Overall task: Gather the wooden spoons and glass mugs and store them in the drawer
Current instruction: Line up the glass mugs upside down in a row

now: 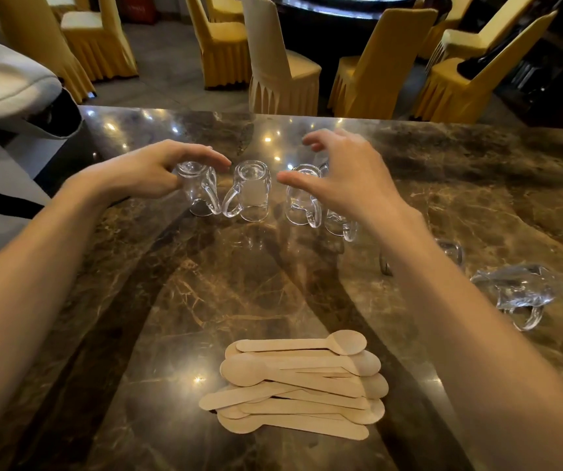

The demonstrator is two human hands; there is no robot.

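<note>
Several clear glass mugs stand upside down in a row across the middle of the brown marble table [157,300]. My left hand [151,171] curls over the leftmost mug [198,188], thumb and fingers around its top. A second mug [251,190] stands just right of it, untouched. My right hand [344,175] hovers with fingers spread over a third mug [302,195] and a fourth mug [339,222] partly hidden behind it. Another mug [452,251] peeks out past my right forearm. A mug on its side [518,294] lies at the right. A pile of flat wooden spoons [297,382] lies near me.
Yellow-covered chairs [283,69] stand beyond the table's far edge around a dark round table [351,8]. A person in a pale sleeve [4,86] is at the left. No drawer is in view.
</note>
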